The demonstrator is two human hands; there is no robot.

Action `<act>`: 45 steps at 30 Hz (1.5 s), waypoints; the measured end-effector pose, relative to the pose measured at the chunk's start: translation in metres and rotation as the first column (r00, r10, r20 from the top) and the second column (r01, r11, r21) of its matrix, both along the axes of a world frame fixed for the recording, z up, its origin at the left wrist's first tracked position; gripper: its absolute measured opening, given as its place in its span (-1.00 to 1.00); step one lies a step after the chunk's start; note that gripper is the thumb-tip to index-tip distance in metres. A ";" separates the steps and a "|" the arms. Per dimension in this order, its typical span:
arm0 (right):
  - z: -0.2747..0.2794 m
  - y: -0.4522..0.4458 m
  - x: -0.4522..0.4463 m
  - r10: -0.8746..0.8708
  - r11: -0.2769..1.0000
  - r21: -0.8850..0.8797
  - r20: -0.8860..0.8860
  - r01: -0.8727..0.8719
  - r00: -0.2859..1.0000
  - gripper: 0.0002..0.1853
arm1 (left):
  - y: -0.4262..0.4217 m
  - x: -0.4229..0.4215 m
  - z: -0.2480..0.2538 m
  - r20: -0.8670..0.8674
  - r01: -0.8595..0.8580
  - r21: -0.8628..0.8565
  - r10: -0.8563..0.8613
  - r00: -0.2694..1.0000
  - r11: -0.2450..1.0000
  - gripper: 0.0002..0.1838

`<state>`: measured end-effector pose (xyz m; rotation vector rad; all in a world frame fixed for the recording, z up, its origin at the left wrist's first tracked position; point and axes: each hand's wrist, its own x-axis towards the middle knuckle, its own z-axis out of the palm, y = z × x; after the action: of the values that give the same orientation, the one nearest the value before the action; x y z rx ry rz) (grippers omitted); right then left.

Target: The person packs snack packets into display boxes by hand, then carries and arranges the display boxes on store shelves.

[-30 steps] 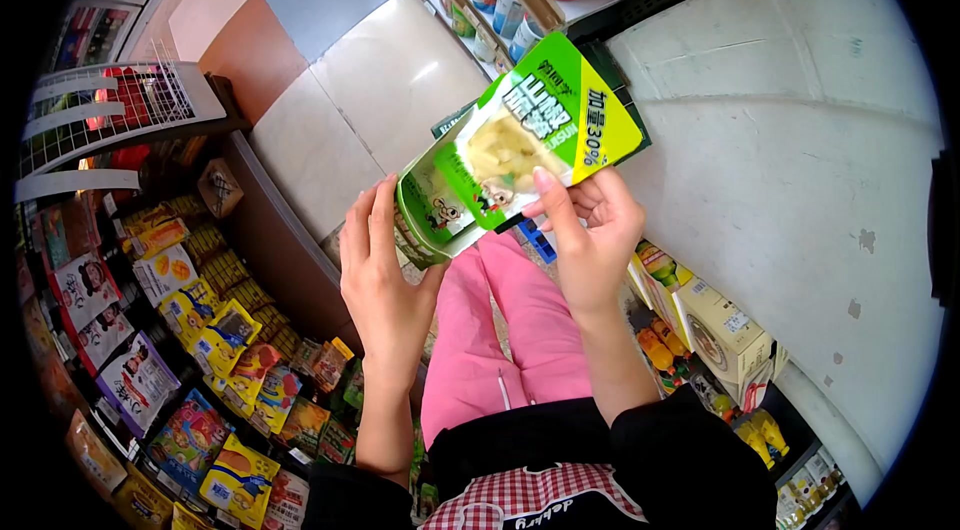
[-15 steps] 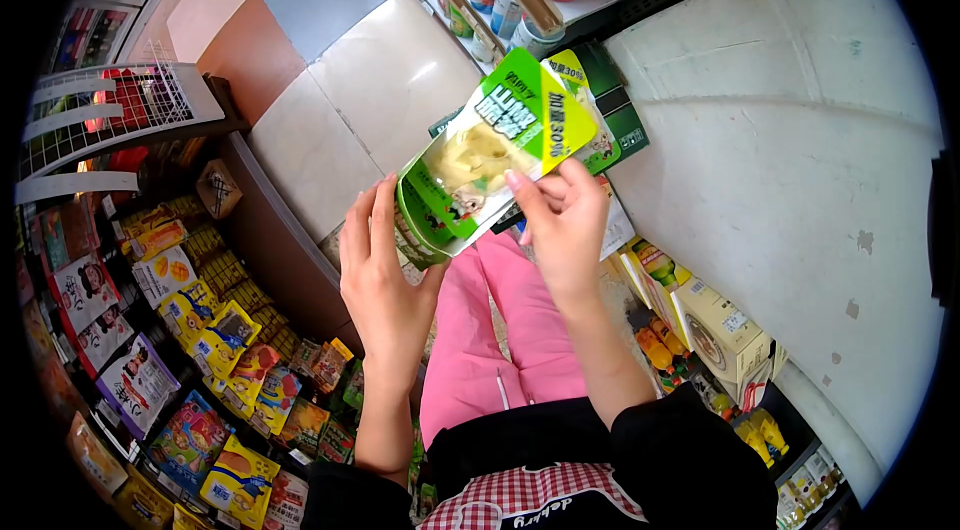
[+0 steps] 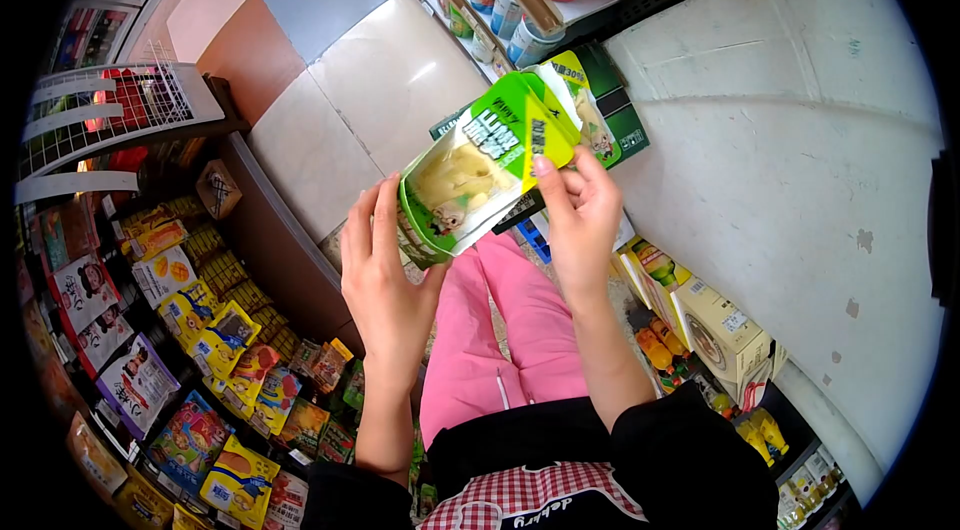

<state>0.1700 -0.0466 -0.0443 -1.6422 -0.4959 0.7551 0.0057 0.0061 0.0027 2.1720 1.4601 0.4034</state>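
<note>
Black sleeves [image 3: 690, 445], pink trousers [image 3: 500, 340], checked apron [image 3: 540, 500]

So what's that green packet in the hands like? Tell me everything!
The green packet looks shiny, maybe plastic, with white writing, a yellow patch and a picture of pale food. It slants, its lower end against a curved green holder in the left hand. The right hand pinches it by the yellow patch.

The left hand [image 3: 388, 255] makes an open C, its fingers lightly curved and pointing forward, the thumb set apart and turned inward. The left forearm [image 3: 388, 410] runs nearly straight ahead. The right hand [image 3: 580, 215] pinches between its extended thumb and bent fingers, and the right forearm [image 3: 612, 355] slants inward. The wrists are well apart.
</note>
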 end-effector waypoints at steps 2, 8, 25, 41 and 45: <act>0.001 0.002 -0.002 0.028 1.000 -0.008 -0.052 -0.029 0.998 -0.84 | -0.001 -0.001 -0.002 -0.003 -0.010 -0.002 0.010 1.000 1.000 -0.05; 0.006 0.002 -0.003 -0.011 1.000 -0.007 -0.042 0.010 0.999 -0.84 | -0.001 -0.001 -0.002 0.001 -0.008 -0.001 0.008 1.000 1.000 -0.05; -0.005 -0.010 0.028 -0.205 0.973 0.086 -0.093 0.213 0.974 -0.76 | -0.003 -0.001 -0.001 -0.001 -0.029 -0.023 0.029 1.000 0.999 -0.01; -0.102 -0.006 0.102 0.208 0.842 -0.518 0.569 0.151 0.796 -0.52 | -0.005 -0.002 -0.003 0.002 -0.027 -0.009 0.027 1.000 1.000 0.01; -0.104 -0.004 0.104 0.206 0.824 -0.545 0.542 0.154 0.815 -0.53 | -0.005 -0.002 -0.002 -0.001 -0.029 -0.016 0.029 1.000 0.999 0.01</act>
<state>0.2738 -0.0510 -0.1482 -2.4684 -0.7783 0.4100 0.0039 0.0010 0.0002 2.1417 1.4916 0.3995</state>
